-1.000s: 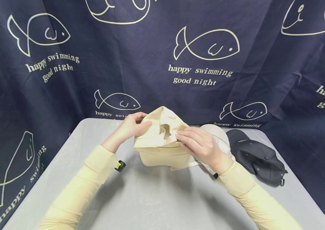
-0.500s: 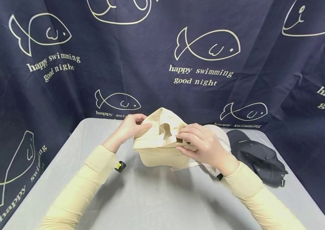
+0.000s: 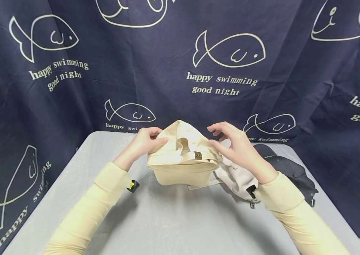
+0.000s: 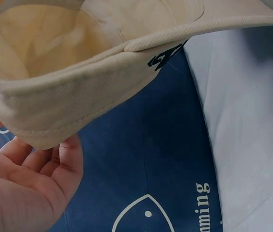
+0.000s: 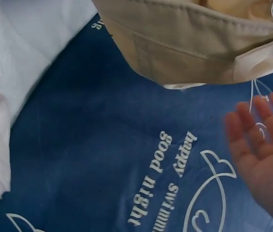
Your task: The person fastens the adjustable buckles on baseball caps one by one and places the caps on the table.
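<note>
The held cap point(image 3: 170, 156) is above the far half of the table point(image 3: 167, 219), with the left hand point(image 3: 146, 143) at its left side and the right hand point(image 3: 238, 147) just beside its right. On the table, the middle cap point(image 3: 235, 179) lies to its right, and the rightmost cap point(image 3: 289, 170) beyond that. A curtain point(image 3: 167, 71) hangs behind the far edge.

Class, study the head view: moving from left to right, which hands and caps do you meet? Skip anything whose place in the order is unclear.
Left hand → cream baseball cap → right hand → dark baseball cap.
</note>
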`<state>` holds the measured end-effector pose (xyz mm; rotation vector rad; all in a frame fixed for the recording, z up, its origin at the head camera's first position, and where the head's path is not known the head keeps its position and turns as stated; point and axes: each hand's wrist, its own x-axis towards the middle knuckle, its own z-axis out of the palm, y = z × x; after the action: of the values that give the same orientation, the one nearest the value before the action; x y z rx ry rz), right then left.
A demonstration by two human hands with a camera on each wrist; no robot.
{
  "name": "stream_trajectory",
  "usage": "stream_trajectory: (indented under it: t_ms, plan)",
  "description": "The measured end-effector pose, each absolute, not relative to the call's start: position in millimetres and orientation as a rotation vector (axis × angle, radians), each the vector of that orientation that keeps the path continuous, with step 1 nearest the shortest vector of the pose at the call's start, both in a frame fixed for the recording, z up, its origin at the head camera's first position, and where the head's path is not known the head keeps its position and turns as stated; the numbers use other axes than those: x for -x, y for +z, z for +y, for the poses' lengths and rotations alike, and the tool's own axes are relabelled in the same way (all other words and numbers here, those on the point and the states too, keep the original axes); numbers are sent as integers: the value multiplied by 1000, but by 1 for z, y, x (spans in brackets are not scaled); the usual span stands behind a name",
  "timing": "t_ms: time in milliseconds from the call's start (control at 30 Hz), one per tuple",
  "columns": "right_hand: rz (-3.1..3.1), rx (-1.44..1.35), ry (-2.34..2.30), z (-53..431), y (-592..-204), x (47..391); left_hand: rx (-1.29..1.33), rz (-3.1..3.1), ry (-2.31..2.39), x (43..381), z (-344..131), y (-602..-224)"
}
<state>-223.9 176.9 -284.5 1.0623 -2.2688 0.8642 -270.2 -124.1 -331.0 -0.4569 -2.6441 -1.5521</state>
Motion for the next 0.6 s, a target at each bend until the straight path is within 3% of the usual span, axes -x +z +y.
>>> stream_trajectory:
  t_ms: [267, 600]
  plan:
    - [-2634, -830, 1039, 184, -294, 236, 489, -2639, -1548, 268, -124, -331]
    - [-2697, -827, 1343, 192, -295, 246, 529, -2644, -1496, 271, -126, -333]
